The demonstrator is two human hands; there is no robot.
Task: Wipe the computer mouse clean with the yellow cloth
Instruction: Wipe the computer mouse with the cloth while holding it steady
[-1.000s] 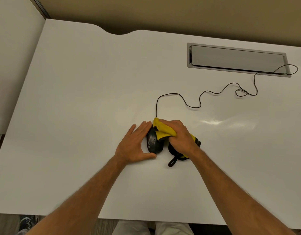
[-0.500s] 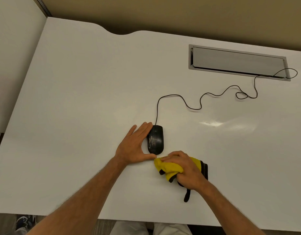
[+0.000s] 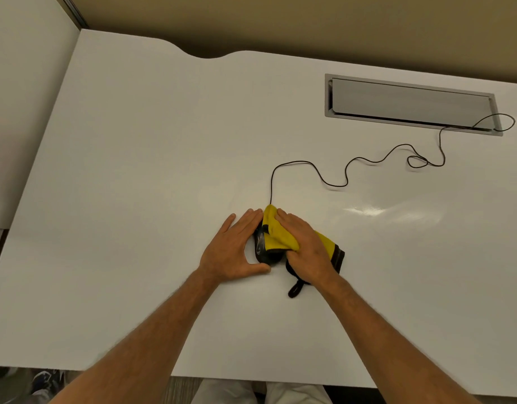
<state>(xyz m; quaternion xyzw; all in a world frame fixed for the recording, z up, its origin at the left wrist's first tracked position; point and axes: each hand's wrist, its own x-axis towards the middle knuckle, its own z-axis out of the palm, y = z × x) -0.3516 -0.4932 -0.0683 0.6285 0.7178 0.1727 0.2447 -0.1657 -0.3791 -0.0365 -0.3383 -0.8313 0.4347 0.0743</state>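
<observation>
A black computer mouse (image 3: 261,248) lies on the white desk (image 3: 135,185), mostly covered. My left hand (image 3: 232,250) cups its left side, fingers along it and thumb at its near end. My right hand (image 3: 305,249) presses a yellow cloth (image 3: 276,233) with black trim over the top and right of the mouse. The cloth's black loop (image 3: 295,290) trails toward me. Only the mouse's left flank and near end show.
The mouse's thin black cable (image 3: 333,185) snakes from the mouse to the back right and into a grey cable hatch (image 3: 412,103) set in the desk. The desk's near edge is just in front of my body. A partition wall (image 3: 24,97) stands at the left.
My right hand has swept the yellow cloth from the desk near me back up over the mouse. The left hand has stayed in place at the mouse's side.
</observation>
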